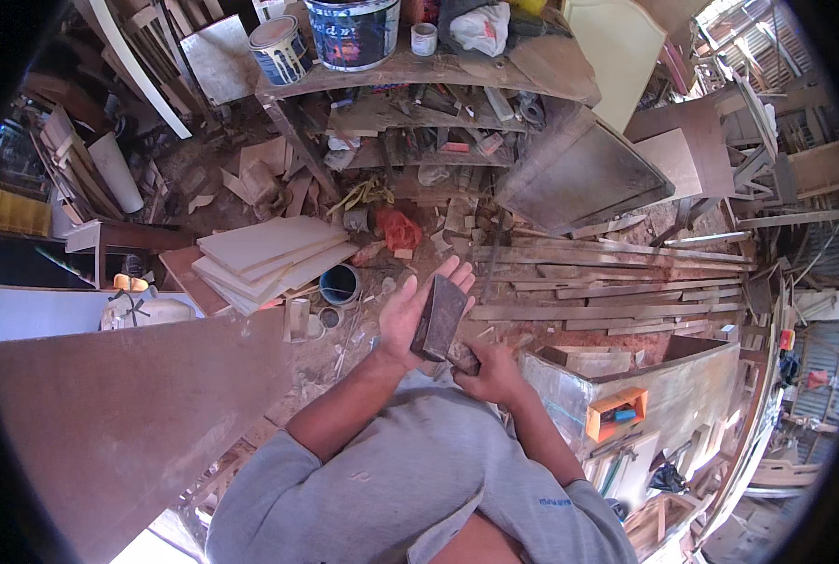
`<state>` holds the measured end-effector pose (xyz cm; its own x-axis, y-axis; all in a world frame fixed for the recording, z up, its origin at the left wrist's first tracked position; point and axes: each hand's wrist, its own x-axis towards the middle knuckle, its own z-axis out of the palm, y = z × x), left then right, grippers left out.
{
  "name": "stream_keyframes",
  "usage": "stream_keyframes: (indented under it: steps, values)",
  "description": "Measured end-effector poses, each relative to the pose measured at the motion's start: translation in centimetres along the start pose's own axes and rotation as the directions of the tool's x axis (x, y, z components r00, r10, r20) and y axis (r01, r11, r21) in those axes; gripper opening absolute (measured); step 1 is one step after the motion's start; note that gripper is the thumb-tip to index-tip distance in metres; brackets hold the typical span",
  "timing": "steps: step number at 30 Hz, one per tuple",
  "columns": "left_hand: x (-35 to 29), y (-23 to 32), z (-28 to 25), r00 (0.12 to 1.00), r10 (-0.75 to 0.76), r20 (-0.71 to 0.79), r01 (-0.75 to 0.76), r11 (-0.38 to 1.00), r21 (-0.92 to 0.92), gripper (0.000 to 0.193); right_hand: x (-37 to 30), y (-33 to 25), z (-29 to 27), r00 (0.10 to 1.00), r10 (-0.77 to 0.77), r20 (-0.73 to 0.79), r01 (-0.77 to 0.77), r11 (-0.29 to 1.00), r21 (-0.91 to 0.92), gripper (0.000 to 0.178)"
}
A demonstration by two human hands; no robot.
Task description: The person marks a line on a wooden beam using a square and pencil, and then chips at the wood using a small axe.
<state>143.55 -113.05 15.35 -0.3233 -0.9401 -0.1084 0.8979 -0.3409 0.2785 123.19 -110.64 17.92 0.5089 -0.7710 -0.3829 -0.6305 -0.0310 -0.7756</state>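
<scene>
A hammer with a dark, worn, blocky head point(440, 318) is in front of my body. My right hand point(495, 372) is closed around its short handle, just below the head. Under the head, my left hand point(403, 321) lies open with the palm up and the fingers stretched out. The hammer's head covers part of that palm, apparently resting against it. Neither hand touches anything else.
Light boards point(269, 249) lie stacked at the left, beside a dark bucket point(340, 284). Long wooden strips point(617, 282) cover the ground at the right. A cluttered workbench point(419, 73) stands ahead. Nearer are a brown panel point(138, 414) and a wooden cabinet point(668, 399).
</scene>
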Motion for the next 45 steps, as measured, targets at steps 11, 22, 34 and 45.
stream_keyframes:
  steps: [11,22,34,45]
  values:
    - [1.4,5.1,-2.2,0.995,-0.050,0.089,0.059,0.993,-0.099,0.101,3.6,-3.6,1.7,0.994,0.092,-0.061,-0.097,0.992,-0.078,0.046]
    - [2.7,6.0,-1.8,0.989,-0.083,0.119,0.096,0.990,-0.106,0.097,4.0,-3.5,2.1,0.986,0.052,-0.157,-0.054,0.999,-0.005,0.051]
    - [4.5,2.9,-1.5,0.984,-0.170,0.046,0.168,0.985,0.041,0.082,2.5,0.6,1.0,0.988,0.045,-0.150,-0.048,0.999,-0.020,0.050]
    - [19.2,6.7,-31.7,0.764,-0.005,-0.645,0.423,0.758,0.496,0.043,8.7,13.2,5.6,0.922,0.343,-0.182,-0.260,0.893,0.366,0.047]
